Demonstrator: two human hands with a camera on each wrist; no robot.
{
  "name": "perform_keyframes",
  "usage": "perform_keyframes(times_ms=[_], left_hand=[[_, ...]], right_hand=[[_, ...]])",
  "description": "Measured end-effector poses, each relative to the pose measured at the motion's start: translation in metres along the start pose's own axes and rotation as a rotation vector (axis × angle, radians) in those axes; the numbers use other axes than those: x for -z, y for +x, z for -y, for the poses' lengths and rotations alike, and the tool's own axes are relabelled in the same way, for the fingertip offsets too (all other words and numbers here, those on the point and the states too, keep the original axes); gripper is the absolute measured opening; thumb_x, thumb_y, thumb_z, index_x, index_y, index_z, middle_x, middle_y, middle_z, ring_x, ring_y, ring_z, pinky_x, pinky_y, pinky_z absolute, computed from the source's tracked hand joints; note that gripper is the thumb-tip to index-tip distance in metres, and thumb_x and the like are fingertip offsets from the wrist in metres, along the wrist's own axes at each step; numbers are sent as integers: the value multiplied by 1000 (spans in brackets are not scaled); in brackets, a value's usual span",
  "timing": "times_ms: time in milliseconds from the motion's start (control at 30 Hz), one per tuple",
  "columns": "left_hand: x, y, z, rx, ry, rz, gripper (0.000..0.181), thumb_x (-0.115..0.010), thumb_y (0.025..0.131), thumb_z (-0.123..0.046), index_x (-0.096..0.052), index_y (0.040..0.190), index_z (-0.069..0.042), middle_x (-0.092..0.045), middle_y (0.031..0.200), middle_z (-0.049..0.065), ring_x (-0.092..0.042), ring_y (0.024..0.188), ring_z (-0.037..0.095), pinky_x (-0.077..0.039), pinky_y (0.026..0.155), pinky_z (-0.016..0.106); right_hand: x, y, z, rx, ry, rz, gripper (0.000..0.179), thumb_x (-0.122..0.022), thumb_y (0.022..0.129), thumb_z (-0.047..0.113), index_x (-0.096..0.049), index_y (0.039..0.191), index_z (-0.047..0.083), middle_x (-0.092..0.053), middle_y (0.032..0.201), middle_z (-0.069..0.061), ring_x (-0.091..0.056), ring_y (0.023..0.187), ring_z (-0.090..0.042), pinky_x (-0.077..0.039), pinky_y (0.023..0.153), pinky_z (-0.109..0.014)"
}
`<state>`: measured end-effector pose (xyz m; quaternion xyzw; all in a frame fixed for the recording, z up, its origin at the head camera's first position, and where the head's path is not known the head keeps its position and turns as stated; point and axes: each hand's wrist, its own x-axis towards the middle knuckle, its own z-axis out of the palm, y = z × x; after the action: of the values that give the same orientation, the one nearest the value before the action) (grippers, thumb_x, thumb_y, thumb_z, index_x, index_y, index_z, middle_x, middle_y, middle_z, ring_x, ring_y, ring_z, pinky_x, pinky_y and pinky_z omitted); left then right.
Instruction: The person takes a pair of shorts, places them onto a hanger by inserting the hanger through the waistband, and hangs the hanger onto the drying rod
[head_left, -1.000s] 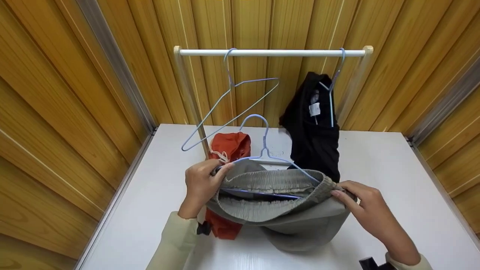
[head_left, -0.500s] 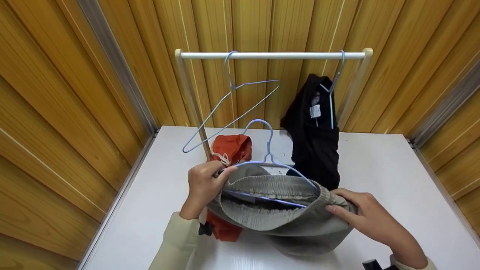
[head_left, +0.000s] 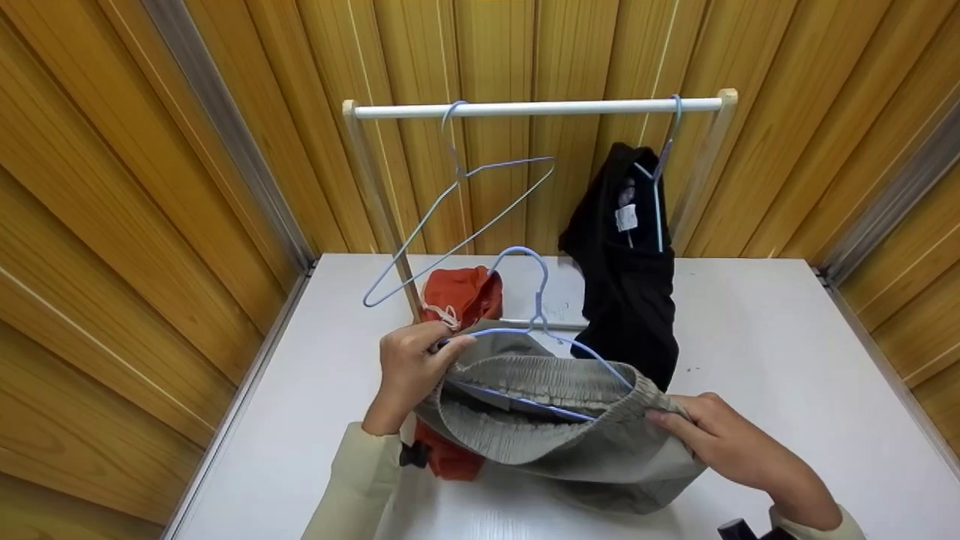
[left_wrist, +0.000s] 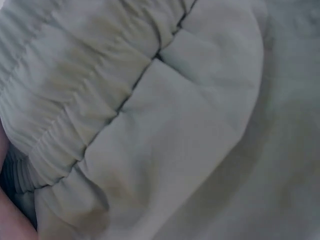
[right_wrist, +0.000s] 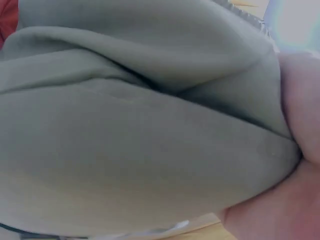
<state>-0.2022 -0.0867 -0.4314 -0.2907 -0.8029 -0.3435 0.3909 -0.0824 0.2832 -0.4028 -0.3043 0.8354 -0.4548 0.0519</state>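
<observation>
A pair of grey elastic-waist pants [head_left: 517,442] hangs between my hands with its waistband mouth spread toward me. A lilac wire hanger [head_left: 538,296] sits partly inside the waist, hook up, its lower bar crossing the opening. At the waistband's left end, my left hand [head_left: 409,371] pinches the cloth together with the hanger's left shoulder. My right hand [head_left: 731,442] grips the right side of the waistband, thumb on the near face. Cloth hides the hanger's right tip. In the left wrist view, gathered waistband [left_wrist: 90,95] fills much of the picture; folded grey cloth [right_wrist: 150,145] dominates the right wrist view.
Behind the pants stands a rack with a white rail [head_left: 540,109]. A bare hanger [head_left: 457,232] hangs at its left, a black garment [head_left: 630,277] on another hanger at its right. An orange-red garment [head_left: 459,292] with a pale drawstring lies on the white table [head_left: 315,397].
My right hand has moved left and down along the waistband, narrowing the opening. The hanger's hook has shifted slightly right and down. My left hand keeps its hold, a little further right.
</observation>
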Motion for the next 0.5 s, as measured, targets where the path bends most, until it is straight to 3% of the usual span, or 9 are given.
perform_keyframes(times_ms=[100, 233, 367, 500], left_hand=[[0, -1, 1, -1, 11, -11, 46, -62, 85, -55, -62, 64, -15, -54, 54, -2, -45, 51, 9, -37, 49, 21], [0, 0, 1, -4, 11, -12, 47, -60, 85, -57, -63, 64, -15, -55, 54, -3, -45, 51, 10, -37, 49, 22], [1, 2, 0, -18, -21, -3, 48, -61, 84, -57, -62, 63, -14, -53, 54, -1, -43, 50, 11, -36, 49, 22], [0, 2, -1, -31, -45, 6, 48, -61, 85, -57, -61, 62, -14, -50, 53, 0, -42, 50, 12, -35, 49, 21]], right_hand=[[-1, 0, 0, -3, 24, 14, 29, -45, 101, 4, -47, 73, 11, -37, 53, -5, -39, 54, 11, -39, 50, -17], [0, -2, 0, -10, 149, 95, 26, -40, 102, 2, -49, 78, 7, -38, 57, -10, -42, 57, 9, -41, 50, -21], [1, -4, -1, 4, 254, 208, 26, -32, 102, -2, -56, 99, 6, -50, 71, -7, -54, 72, 3, -47, 64, -24], [2, -7, -2, 23, 301, 285, 34, -27, 102, -4, -52, 123, 5, -60, 101, -2, -59, 94, -3, -47, 83, -21]])
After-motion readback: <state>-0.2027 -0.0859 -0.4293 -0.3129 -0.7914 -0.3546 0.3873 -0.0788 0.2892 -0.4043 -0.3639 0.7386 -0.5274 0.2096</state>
